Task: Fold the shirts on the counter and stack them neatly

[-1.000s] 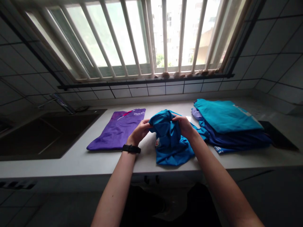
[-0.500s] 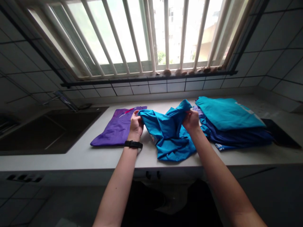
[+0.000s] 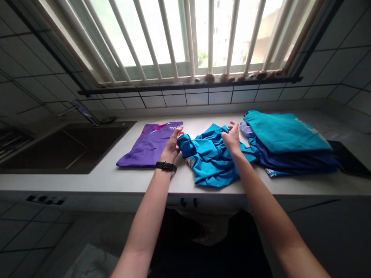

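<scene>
A crumpled blue shirt lies in loose folds on the white counter, with a small print near its left edge. At its left side is my left hand, fingers stretched out and apart, close against the bunched cloth. My right hand hovers over the shirt's upper right part with its fingers spread; its thumb is near the fabric. A folded purple shirt with a red stripe and white print lies flat just left of my left hand.
To the right stands a pile of clothes, a teal shirt above a dark blue garment. A flat black object lies beyond it. At the left is a dark sink with a faucet. A barred window rises behind the counter.
Both hands have let go of the blue shirt and their fingers have opened. The raised cloth has sunk onto the counter. The camera view has tilted slightly.
</scene>
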{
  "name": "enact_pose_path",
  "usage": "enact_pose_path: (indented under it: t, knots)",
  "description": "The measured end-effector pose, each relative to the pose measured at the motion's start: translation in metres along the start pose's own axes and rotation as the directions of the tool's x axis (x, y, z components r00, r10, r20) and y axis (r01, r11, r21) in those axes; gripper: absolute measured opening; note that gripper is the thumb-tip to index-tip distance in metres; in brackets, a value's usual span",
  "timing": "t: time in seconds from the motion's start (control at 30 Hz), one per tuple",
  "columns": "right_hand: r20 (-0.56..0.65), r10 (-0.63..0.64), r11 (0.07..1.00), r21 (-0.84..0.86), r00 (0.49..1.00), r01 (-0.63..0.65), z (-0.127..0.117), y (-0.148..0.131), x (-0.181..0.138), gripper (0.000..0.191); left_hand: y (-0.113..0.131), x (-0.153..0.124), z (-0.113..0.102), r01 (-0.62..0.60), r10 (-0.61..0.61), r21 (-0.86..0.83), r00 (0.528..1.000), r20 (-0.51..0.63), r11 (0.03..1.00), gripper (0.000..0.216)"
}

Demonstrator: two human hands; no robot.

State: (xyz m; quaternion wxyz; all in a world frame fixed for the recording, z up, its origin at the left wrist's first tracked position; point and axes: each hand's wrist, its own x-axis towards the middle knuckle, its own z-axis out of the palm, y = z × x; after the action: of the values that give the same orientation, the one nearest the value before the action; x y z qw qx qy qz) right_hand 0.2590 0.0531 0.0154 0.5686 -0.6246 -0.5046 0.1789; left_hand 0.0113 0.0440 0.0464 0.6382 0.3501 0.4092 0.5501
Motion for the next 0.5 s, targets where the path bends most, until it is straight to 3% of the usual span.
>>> enact_pose_path:
  t: [0.1,0.2,0.3,0.37,0.43,0.5]
  knots:
    - [0.157,-0.211,0.974,-0.044,0.965,0.22,-0.003,-0.013,-0.009,0.038,-0.005,-0.005,0.002,-0.009,-0.025,0.15,0.974,0.226,0.989,0.045]
    - [0.417,-0.282,0.958,0.066,0.864,0.28,-0.002,-0.019,-0.019,0.017,-0.008,-0.007,0.002,-0.063,-0.05,0.281,0.925,0.376,0.957,0.055]
    - [0.595,-0.279,0.954,0.084,0.754,0.286,0.001,-0.018,-0.027,0.023,-0.01,-0.007,0.002,-0.13,-0.023,0.327,0.904,0.426,0.936,0.052]
    - [0.641,-0.289,0.95,0.098,0.711,0.297,0.003,-0.016,-0.029,0.018,-0.012,-0.007,0.002,-0.188,0.024,0.37,0.914,0.405,0.91,0.051]
    - [0.609,-0.31,0.947,0.131,0.73,0.293,0.004,-0.017,-0.028,0.007,-0.014,-0.006,0.003,-0.226,0.045,0.428,0.919,0.392,0.875,0.057]
    - [0.518,-0.315,0.949,0.169,0.795,0.267,0.004,-0.021,-0.026,0.003,-0.016,-0.004,0.003,-0.223,0.03,0.46,0.92,0.39,0.859,0.064]
